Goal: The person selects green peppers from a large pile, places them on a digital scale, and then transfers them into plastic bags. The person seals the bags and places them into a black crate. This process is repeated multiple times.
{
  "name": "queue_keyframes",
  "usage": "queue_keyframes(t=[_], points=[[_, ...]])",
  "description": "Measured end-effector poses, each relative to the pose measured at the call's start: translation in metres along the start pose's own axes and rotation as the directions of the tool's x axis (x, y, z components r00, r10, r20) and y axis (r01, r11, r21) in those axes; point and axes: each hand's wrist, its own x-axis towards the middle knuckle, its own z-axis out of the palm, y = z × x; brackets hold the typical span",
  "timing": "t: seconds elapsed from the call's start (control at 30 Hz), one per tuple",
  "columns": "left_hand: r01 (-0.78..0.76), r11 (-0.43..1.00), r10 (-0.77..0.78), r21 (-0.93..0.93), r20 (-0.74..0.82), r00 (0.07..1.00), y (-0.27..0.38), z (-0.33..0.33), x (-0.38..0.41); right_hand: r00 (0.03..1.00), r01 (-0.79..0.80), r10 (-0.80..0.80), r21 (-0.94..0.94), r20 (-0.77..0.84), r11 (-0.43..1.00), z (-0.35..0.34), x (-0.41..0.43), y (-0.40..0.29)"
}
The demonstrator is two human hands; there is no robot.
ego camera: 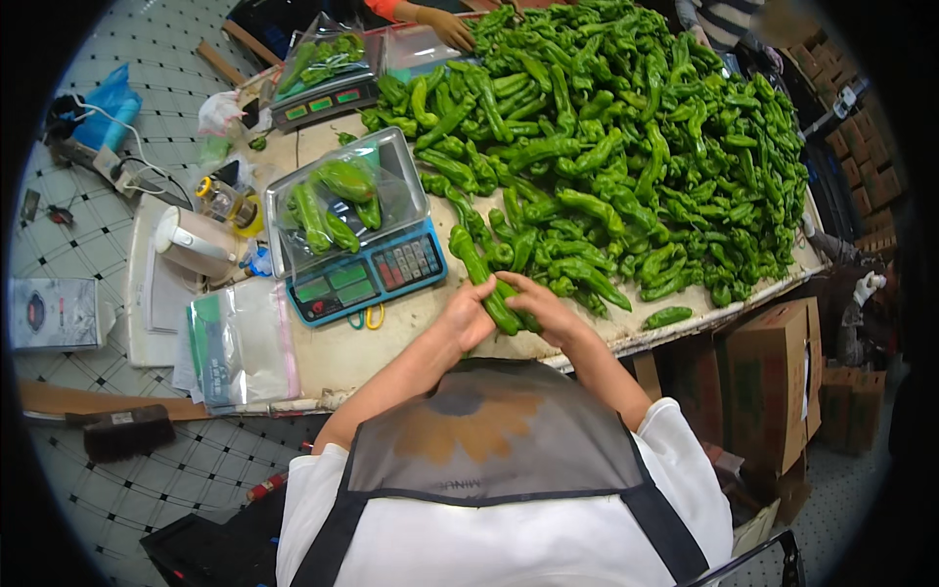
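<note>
My left hand (469, 315) is closed around a long green pepper (478, 275) near the table's front edge. Close beside it, my right hand (541, 308) grips another green pepper (508, 293), mostly hidden by the fingers. Beyond both hands a large heap of green peppers (587, 161) covers much of the table. To the left stands a blue digital scale (367, 275) with a metal tray (411, 165). On that tray lies a clear plastic bag (334, 198) with several green peppers inside.
A stack of flat plastic bags (257, 352), an electric kettle (194, 246) and a glass bottle (227, 202) stand at the left. Behind is a second scale (323, 103) with bagged peppers. A co-worker's gloved hand (444, 28) touches the heap. Cardboard boxes (770, 381) stand right.
</note>
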Motion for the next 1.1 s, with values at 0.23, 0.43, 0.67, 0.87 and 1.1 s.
queue_keyframes(t=[0.23,0.43,0.67,0.87,1.1], points=[[-0.212,0.880,0.193,0.425,0.088,0.977,0.001,0.030,-0.026,0.970,0.233,-0.226,0.077,-0.090,0.969,0.022,-0.006,-0.007],[-0.436,0.354,0.543,0.827,0.198,0.816,0.026,0.013,-0.065,0.981,0.161,-0.191,0.373,0.045,0.914,0.010,-0.015,-0.014],[0.112,-0.759,0.648,0.641,0.731,0.213,0.098,0.020,-0.127,0.869,0.487,-0.426,-0.586,0.253,0.647,0.058,-0.033,-0.068],[0.624,-0.641,0.736,0.447,0.588,0.334,0.166,-0.003,-0.123,0.770,0.580,-0.531,-0.734,0.353,0.353,0.098,0.004,-0.076],[0.298,-0.587,0.810,0.753,0.550,0.206,0.196,-0.001,-0.128,0.781,0.521,-0.527,-0.814,0.335,0.256,0.129,0.066,-0.076]])
